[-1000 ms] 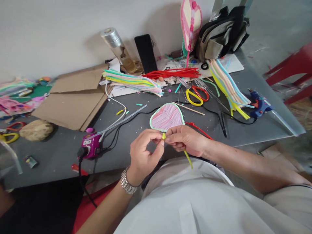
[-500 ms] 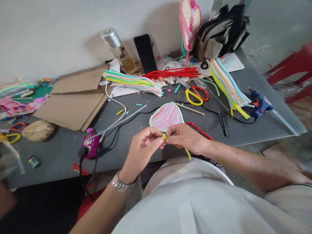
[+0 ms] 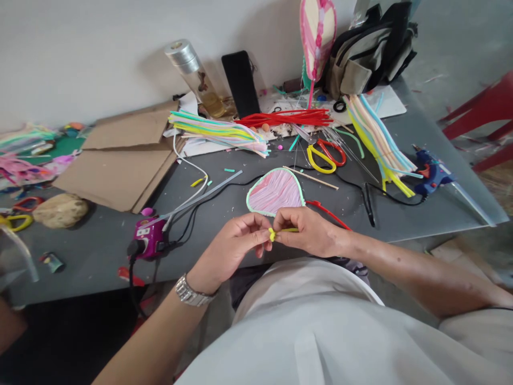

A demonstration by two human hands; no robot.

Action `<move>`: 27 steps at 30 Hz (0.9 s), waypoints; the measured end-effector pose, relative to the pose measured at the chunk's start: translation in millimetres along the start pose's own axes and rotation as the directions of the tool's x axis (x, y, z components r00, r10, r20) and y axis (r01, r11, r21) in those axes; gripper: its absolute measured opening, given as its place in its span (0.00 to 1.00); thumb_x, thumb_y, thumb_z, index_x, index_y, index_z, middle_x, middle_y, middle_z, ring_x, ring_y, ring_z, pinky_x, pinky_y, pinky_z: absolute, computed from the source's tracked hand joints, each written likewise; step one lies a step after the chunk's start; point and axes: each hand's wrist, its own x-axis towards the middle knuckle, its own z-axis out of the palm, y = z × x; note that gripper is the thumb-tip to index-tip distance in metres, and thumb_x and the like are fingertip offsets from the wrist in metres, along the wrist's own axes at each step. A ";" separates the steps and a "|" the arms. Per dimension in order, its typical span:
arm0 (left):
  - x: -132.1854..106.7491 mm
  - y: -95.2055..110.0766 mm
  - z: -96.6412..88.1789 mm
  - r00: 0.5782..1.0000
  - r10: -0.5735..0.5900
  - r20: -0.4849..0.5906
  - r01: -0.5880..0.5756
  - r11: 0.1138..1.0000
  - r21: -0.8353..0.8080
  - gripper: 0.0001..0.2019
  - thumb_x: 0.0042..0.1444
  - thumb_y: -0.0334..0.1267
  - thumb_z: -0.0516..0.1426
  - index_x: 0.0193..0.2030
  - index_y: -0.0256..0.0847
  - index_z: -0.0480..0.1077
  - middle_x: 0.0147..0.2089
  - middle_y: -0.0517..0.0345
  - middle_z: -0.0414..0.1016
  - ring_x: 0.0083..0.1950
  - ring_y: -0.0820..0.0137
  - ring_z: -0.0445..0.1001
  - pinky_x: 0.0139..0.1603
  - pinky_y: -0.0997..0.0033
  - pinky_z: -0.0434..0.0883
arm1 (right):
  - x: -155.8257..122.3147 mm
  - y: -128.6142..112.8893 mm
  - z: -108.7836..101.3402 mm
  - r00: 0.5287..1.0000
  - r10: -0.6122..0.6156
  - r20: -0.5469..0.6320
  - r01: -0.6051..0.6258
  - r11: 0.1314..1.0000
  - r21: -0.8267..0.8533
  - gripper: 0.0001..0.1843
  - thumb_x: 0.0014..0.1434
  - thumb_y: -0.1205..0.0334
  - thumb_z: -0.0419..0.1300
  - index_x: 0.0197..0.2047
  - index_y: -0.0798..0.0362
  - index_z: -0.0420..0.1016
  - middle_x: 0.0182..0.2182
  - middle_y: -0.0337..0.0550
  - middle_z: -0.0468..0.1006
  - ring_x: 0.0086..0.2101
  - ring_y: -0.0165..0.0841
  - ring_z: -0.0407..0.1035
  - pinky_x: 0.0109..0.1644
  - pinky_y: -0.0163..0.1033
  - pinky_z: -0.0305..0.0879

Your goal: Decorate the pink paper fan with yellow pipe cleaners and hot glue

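The left hand (image 3: 236,241) and the right hand (image 3: 312,231) are each closed in a narrow fingertip pinch on one yellow pipe cleaner (image 3: 272,235), whose small bunched end sits between them, above the near edge of the table (image 3: 96,248) and just in front of the pink-striped panel (image 3: 276,191). For a neat result, the bunched end is best held firmly by the left thumb and finger while the right hand guides the free length, which runs back beneath its fingers. Small, even bends should suit the material; hard pulling could loosen the shape or flatten the pile. The grey table is crowded: a mixed pastel bundle (image 3: 220,133), a red bundle (image 3: 292,117) and scissors (image 3: 323,170) lie beyond the panel, and a blue glue gun (image 3: 433,170) rests to the right, its lead crossing the work area. Since the pictures do not show whether the gun is hot, clearance from its nozzle is advisable. A purple power socket (image 3: 149,239) and folded cardboard (image 3: 116,179) occupy the left side. A pale wall (image 3: 100,48) backs the table; a red stool (image 3: 489,104) stands beyond its right end.
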 end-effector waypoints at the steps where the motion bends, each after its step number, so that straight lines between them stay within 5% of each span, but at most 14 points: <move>1: 0.2 0.6 0.0 1.000 -0.006 0.008 0.006 1.000 -0.006 0.12 0.58 0.43 0.67 0.34 0.38 0.73 0.27 0.57 0.74 0.27 0.74 0.69 0.28 0.75 0.66 | -0.7 -0.1 -0.3 1.000 -0.025 -0.007 0.024 0.998 -0.064 0.06 0.59 0.60 0.61 0.33 0.52 0.68 0.28 0.35 0.73 0.29 0.27 0.63 0.34 0.34 0.59; 4: 1.2 0.6 0.7 0.999 -0.043 0.008 0.043 0.999 -0.018 0.11 0.57 0.43 0.67 0.33 0.38 0.74 0.28 0.57 0.74 0.26 0.75 0.67 0.27 0.76 0.63 | -2.0 0.4 -1.1 0.983 -0.184 -0.021 0.165 0.924 -0.344 0.02 0.59 0.66 0.57 0.35 0.51 0.66 0.29 0.36 0.72 0.29 0.28 0.61 0.33 0.35 0.55; 8: 3.0 -3.5 3.6 0.992 -0.122 0.034 0.125 0.985 -0.119 0.13 0.54 0.44 0.69 0.31 0.37 0.74 0.25 0.60 0.70 0.24 0.77 0.63 0.24 0.76 0.60 | -2.3 1.7 -2.4 0.881 -0.464 0.090 0.392 0.610 -0.689 0.09 0.64 0.69 0.51 0.31 0.50 0.62 0.27 0.40 0.69 0.29 0.32 0.59 0.34 0.39 0.52; 11: 3.1 -6.8 6.3 0.987 -0.153 0.056 0.162 0.965 -0.208 0.15 0.52 0.44 0.70 0.29 0.37 0.72 0.24 0.61 0.68 0.23 0.78 0.62 0.23 0.76 0.58 | -3.3 3.4 -1.6 0.838 -0.520 0.164 0.445 0.479 -0.756 0.14 0.68 0.67 0.49 0.29 0.49 0.63 0.26 0.42 0.67 0.28 0.34 0.57 0.33 0.41 0.51; 13: 2.1 -7.9 7.0 0.993 -0.113 0.017 0.114 0.969 -0.220 0.16 0.52 0.45 0.70 0.29 0.37 0.71 0.24 0.62 0.68 0.23 0.77 0.62 0.23 0.77 0.57 | -4.6 4.1 0.6 0.841 -0.532 0.098 0.414 0.517 -0.749 0.13 0.68 0.67 0.50 0.30 0.50 0.65 0.27 0.43 0.70 0.29 0.34 0.60 0.33 0.41 0.52; 15: -0.1 -8.1 6.1 0.999 -0.019 -0.048 0.011 0.986 -0.166 0.15 0.54 0.44 0.69 0.31 0.38 0.71 0.25 0.61 0.69 0.25 0.77 0.64 0.24 0.77 0.59 | -6.1 2.5 3.3 0.878 -0.477 -0.035 0.336 0.667 -0.665 0.10 0.67 0.66 0.52 0.33 0.51 0.69 0.30 0.43 0.73 0.31 0.32 0.63 0.34 0.39 0.55; 19: -6.7 -7.4 0.4 0.988 0.138 -0.064 -0.135 0.990 0.048 0.10 0.60 0.42 0.67 0.34 0.39 0.73 0.27 0.60 0.74 0.28 0.75 0.68 0.29 0.76 0.65 | -7.1 -8.3 4.0 0.983 -0.136 -0.122 0.113 0.977 -0.182 0.04 0.61 0.63 0.60 0.34 0.53 0.72 0.30 0.39 0.76 0.29 0.28 0.65 0.33 0.34 0.59; 23: -11.6 -5.7 -3.7 0.973 0.229 -0.019 -0.220 0.953 0.210 0.06 0.62 0.39 0.64 0.36 0.40 0.74 0.31 0.58 0.76 0.31 0.72 0.72 0.32 0.74 0.68 | -2.7 -13.7 -1.4 0.996 0.091 0.007 -0.091 0.978 0.187 0.10 0.52 0.57 0.67 0.32 0.54 0.74 0.27 0.37 0.75 0.27 0.26 0.65 0.31 0.33 0.61; 27: -12.4 -1.9 -3.6 0.918 0.393 0.048 -0.373 0.819 0.436 0.05 0.64 0.34 0.61 0.35 0.41 0.74 0.33 0.57 0.77 0.34 0.70 0.75 0.37 0.72 0.70 | 2.5 -10.3 -4.2 0.964 0.252 0.090 -0.267 0.900 0.344 0.13 0.45 0.56 0.71 0.31 0.54 0.76 0.25 0.35 0.75 0.25 0.24 0.64 0.28 0.31 0.59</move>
